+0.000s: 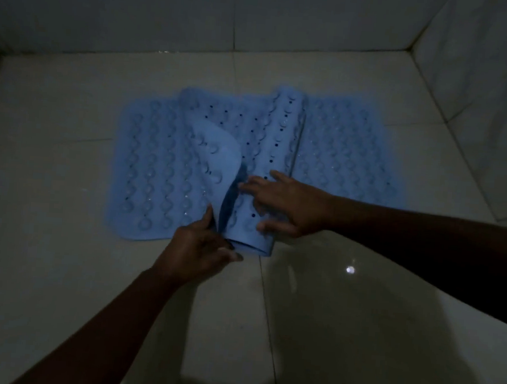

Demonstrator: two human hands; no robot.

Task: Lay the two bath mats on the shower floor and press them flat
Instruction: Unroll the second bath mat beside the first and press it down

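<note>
Two light blue rubber bath mats with suction cups and small holes lie on the tiled shower floor (61, 268). The lower mat (152, 166) lies spread out, suction cups facing up. The upper mat (267, 150) lies across its middle, folded and buckled, with one flap curling upward at the centre. My left hand (200, 248) grips the near edge of that raised flap. My right hand (287, 206) rests with spread fingers on the folded upper mat just right of the flap.
Tiled walls (258, 21) close the floor at the back and on the right, meeting in a corner at the upper right. The light is dim. A bright reflection (350, 269) and my shadow fall on the near floor tiles.
</note>
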